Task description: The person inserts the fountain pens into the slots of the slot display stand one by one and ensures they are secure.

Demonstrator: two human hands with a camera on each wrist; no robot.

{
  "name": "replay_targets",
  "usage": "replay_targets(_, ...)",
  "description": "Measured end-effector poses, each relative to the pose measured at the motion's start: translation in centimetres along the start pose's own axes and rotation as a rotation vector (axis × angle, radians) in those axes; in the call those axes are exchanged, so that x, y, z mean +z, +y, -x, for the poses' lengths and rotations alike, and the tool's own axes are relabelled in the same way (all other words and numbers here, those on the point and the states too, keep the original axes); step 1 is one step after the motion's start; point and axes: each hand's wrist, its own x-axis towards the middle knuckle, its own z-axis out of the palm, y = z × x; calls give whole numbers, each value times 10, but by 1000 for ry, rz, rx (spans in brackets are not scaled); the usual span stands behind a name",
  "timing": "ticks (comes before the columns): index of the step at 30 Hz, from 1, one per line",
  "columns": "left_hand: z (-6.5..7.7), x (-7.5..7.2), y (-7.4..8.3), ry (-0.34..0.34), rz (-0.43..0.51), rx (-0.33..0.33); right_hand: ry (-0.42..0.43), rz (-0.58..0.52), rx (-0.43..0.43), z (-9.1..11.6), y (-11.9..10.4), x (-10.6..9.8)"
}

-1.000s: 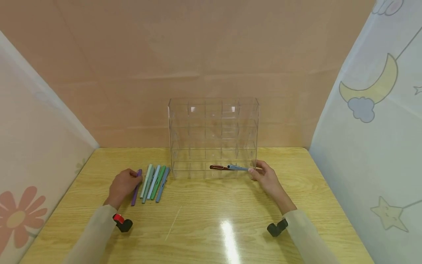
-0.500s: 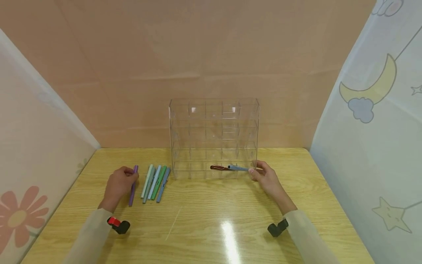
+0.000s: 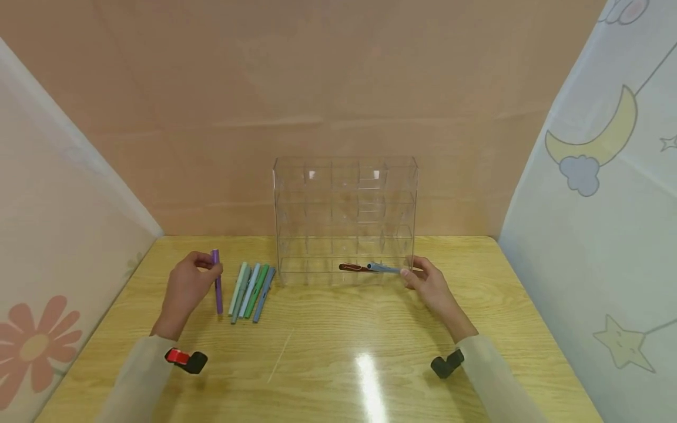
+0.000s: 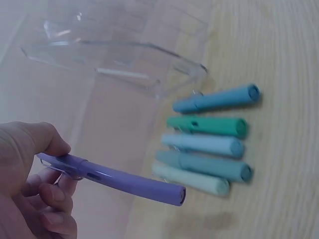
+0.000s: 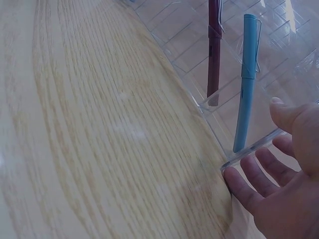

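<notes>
My left hand [image 3: 187, 285] pinches a purple capped pen [image 3: 217, 285] near its clip end, thumb on one side and fingers on the other. In the left wrist view the pen [image 4: 134, 184] slants with its far end free in the air. To its right on the table lie several pens [image 3: 256, 291] side by side, in pale green, grey-green, light blue, green and blue. My right hand [image 3: 431, 288] holds the right side wall of a clear compartment organizer [image 5: 189, 82], thumb inside and fingers outside. A dark red pen [image 5: 214, 74] and a blue pen [image 5: 244, 99] lie in its lowest row.
The organizer has rows of small see-through compartments and stands at the back of the wooden table [image 3: 328, 352]. A peach cloth [image 3: 344, 76] hangs behind it. Patterned cloths [image 3: 587, 247] rise along the left and right sides.
My left hand has lifted the purple pen from beside the other pens, moving it left and then up toward upright. My right hand stays at the organizer's side.
</notes>
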Motion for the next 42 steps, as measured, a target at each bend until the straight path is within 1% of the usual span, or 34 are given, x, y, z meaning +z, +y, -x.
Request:
replay_targets(6, 6, -3, 18, 13, 11, 36, -2, -20, 5, -1, -1, 0)
replay_targets(12, 10, -4, 31, 5, 35, 51, -4, 0, 10, 0, 0, 0)
replay_targets(19, 14, -5, 39, -15, 62, 51, -5, -12, 26, 1, -2, -2)
replay_targets(28, 23, -3, 52, -23, 66, 84, -2, 27, 6, 1, 3, -2)
replay_targets(34, 27, -2, 58, -34, 67, 107, 2, 25, -10, 1, 2, -1)
replay_targets(42, 33, 2, 68, -78, 132, 95, 3, 5, -10, 0, 2, -1)
